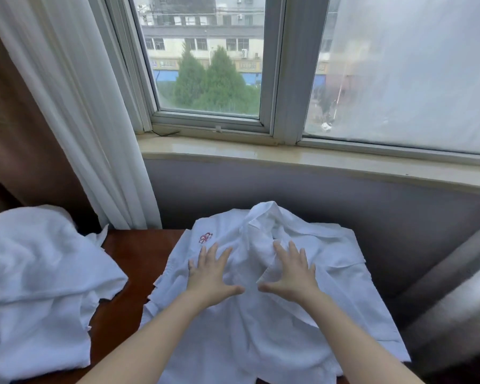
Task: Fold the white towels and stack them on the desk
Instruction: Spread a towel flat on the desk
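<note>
A brown curtain (17, 120) and sheer curtain (75, 92) hung at left; a crumpled towel (39, 273) lay on the red-brown desk (133, 256). At centre, beneath the window (205, 65) and sill (288, 159), left hand (209, 275) and right hand (293, 273) pressed flat, fingers spread, gripping nothing, on the spread white towel (233, 342)

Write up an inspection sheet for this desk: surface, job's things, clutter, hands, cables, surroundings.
Surface: red-brown wooden desk, mostly under cloth.
Job's things: emblem towel spread out, creased, not yet folded; crumpled towel heap at left.
Clutter: nothing seen.
Hands: left hand and right hand flat on the emblem towel, fingers spread.
Cables: thin dark strand on the window frame, possibly a wire.
Surroundings: window, sill, white curtain at left.
</note>
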A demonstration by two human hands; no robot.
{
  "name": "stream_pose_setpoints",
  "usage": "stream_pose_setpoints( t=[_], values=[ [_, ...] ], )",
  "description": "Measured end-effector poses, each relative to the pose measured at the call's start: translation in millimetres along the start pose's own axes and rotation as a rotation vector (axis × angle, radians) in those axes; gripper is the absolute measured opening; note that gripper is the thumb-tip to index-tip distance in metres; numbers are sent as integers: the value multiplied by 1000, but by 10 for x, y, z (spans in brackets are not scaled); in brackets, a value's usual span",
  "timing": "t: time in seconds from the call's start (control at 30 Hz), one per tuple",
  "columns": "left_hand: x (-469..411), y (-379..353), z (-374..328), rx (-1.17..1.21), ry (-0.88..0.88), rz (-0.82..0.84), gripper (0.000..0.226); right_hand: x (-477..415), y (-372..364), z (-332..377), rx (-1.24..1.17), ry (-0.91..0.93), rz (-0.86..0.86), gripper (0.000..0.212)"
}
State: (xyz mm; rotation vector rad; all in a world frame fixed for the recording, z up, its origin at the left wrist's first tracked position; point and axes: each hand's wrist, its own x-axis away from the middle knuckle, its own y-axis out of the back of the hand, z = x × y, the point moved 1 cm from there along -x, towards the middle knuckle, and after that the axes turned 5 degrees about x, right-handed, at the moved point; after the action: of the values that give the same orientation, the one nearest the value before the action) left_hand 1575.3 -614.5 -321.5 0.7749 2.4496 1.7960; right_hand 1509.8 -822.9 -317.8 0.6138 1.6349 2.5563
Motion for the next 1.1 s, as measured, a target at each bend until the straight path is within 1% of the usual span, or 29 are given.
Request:
stream_pose_setpoints(
  t=[0.17,0.23,0.37,0.43,0.53,0.6,0.67,0.77,0.87,0.9,0.97,1.0,1.07,1.1],
  values=[
    [-147,-134,54,40,66,18,122,-184,-229,-62,-2,-50,52,133],
    [-183,-191,66,53,75,-1,125,-243,-284,-100,21,-60,42,135],
    [-245,-251,25,-64,101,-91,123,-330,-344,-145,54,-73,-16,132],
    [-264,-275,-15,-106,105,-128,114,-351,-361,-136,66,-73,-52,129],
    [-253,-316,-67,-139,90,-158,91,-362,-355,-122,58,-65,-83,120],
    [-262,-320,-94,-156,87,-168,76,-364,-315,-123,47,-56,-105,109],
    [-295,-272,-113,-133,82,-181,60,-368,-270,-126,22,-48,-123,93],
    [-334,-169,-108,-30,81,-122,44,-337,-207,-107,-73,-52,-124,73],
    [-270,-96,-87,135,84,-101,32,-252,-159,-75,-138,-50,-117,65],
    [-234,-80,-85,205,92,-106,31,-214,-136,-58,-180,-47,-110,63],
    [-153,-50,-98,381,128,-105,37,-131,-59,-2,-326,-35,-99,57],
    [-108,-35,-117,506,138,-91,38,-79,-14,34,-431,-26,-89,55],
    [-6,5,-165,768,108,-78,32,33,71,118,-651,14,-78,54],
    [45,36,-182,850,79,-93,30,93,113,168,-735,43,-79,53]
  ],
)
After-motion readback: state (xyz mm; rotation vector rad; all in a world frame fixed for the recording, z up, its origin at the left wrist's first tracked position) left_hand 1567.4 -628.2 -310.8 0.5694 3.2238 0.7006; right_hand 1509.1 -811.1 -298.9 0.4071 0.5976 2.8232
